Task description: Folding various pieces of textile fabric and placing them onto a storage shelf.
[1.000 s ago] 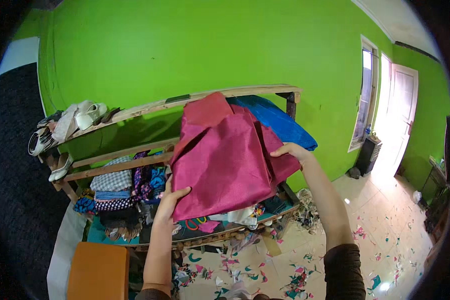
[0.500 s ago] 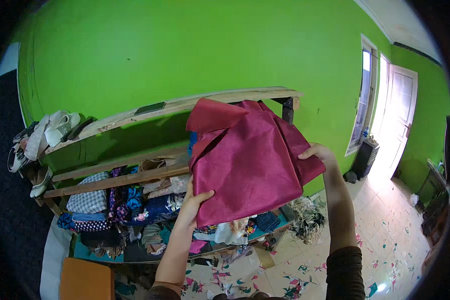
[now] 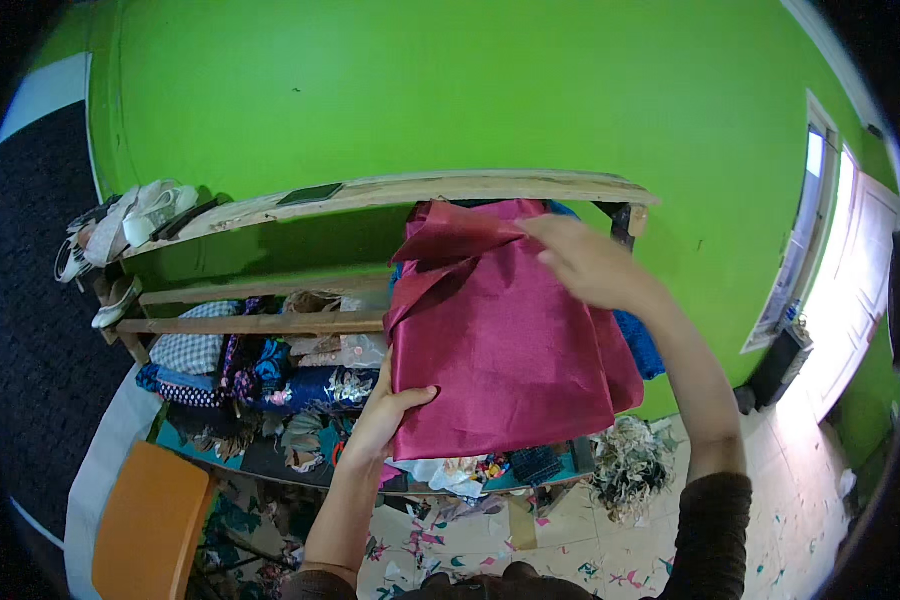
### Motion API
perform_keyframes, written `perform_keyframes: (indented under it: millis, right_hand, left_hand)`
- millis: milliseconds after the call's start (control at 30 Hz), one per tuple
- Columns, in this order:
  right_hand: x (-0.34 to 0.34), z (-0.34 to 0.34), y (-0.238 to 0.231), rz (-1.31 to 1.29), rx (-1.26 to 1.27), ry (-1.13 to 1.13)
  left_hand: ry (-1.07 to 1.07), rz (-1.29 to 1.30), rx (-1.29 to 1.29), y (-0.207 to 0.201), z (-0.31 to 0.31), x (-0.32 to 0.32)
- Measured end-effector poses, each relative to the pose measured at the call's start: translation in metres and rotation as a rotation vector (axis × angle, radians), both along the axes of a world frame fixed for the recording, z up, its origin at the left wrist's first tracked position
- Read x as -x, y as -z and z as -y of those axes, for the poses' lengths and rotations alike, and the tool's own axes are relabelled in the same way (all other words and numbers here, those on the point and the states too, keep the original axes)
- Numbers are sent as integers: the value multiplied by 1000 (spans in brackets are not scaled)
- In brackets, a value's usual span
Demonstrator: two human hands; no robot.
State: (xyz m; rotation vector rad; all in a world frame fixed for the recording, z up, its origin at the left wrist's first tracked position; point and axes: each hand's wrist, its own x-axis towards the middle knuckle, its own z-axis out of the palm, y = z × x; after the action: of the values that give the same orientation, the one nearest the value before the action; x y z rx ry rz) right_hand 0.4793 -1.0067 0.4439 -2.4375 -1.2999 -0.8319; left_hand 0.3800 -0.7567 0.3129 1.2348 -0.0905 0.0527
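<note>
A folded piece of shiny magenta fabric (image 3: 500, 350) is held up in front of me, before the wooden rack. My left hand (image 3: 385, 415) grips its lower left edge, thumb on the front and the other fingers hidden behind. My right hand (image 3: 580, 260) lies over the upper right part, its fingers stretched out near the reddish folded-over flap (image 3: 455, 235). Whether the right palm touches the cloth is hard to tell. Blue lacy fabric (image 3: 638, 345) shows behind the magenta cloth on its right side.
The wooden rack (image 3: 370, 190) runs along the green wall, with shoes (image 3: 155, 215) at its left end and a dark flat object (image 3: 310, 194) on top. Folded fabrics (image 3: 198, 340) fill the lower level. An orange chair back (image 3: 150, 520) stands lower left. Scraps litter the tiled floor (image 3: 560, 545).
My right hand has let go of the cloth's right edge and moved up and left over its top. The left hand keeps its grip. The view has shifted toward the left.
</note>
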Motion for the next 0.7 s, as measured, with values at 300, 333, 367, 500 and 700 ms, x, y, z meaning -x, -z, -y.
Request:
perform_keyframes:
  millis: [300, 333, 367, 500, 700]
  right_hand:
    - [-91, -38, 57, -120, 471, 134]
    - [-92, -39, 60, -226, 435, 195]
    - [-97, -37, 55, -307, 449, 183]
    - [-121, -26, 57, -449, 430, 205]
    - [-165, -7, 63, -604, 372, 146]
  left_hand:
    - [-72, -10, -45, -12, 40, 4]
    - [-93, -17, -40, -15, 44, 4]
    - [-105, 12, -53, -18, 48, 2]
    - [-67, 3, 13, -28, 67, -13]
    - [-105, -55, 48, -31, 89, -36]
